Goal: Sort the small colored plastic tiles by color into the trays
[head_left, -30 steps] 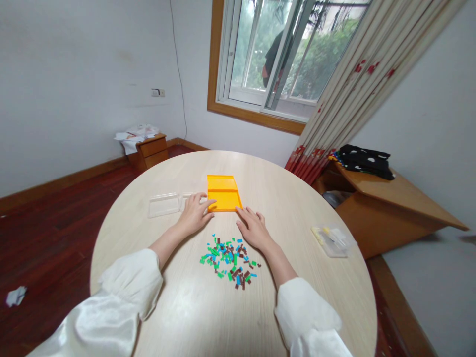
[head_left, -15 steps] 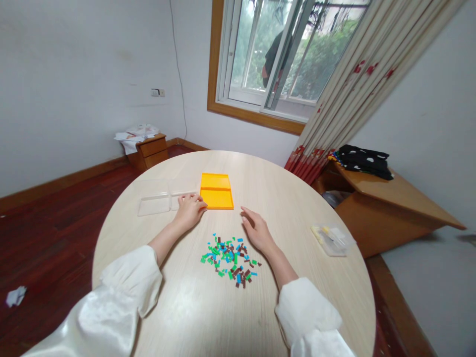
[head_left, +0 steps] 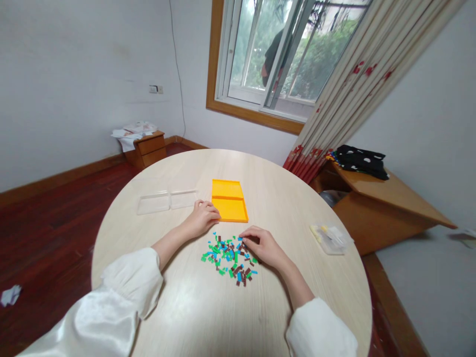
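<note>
An orange-yellow plastic case (head_left: 229, 210) lies opened flat near the middle of the table, its two halves joined along a crosswise ridge. My left hand (head_left: 204, 217) rests at its near left corner, fingers closed on the edge. Closer to me is a loose pile of small building bricks (head_left: 229, 255) in green, blue and brown. At the pile's upper right, my right hand (head_left: 265, 246) is down with thumb and forefinger drawn together round a small blue brick (head_left: 240, 239). Part of that brick is hidden by the fingertips.
A clear plastic box (head_left: 153, 202), opened flat, lies left of the case. At the table's right side is another clear container (head_left: 332, 240) with pale yellow pieces inside. The round table (head_left: 193, 317) ends in a curved edge; a tilted wooden desk (head_left: 394, 208) stands beyond it.
The yellow case has shifted right and towards me, along with my left hand. My right hand has come down to the brick pile, its fingertips closing together.
</note>
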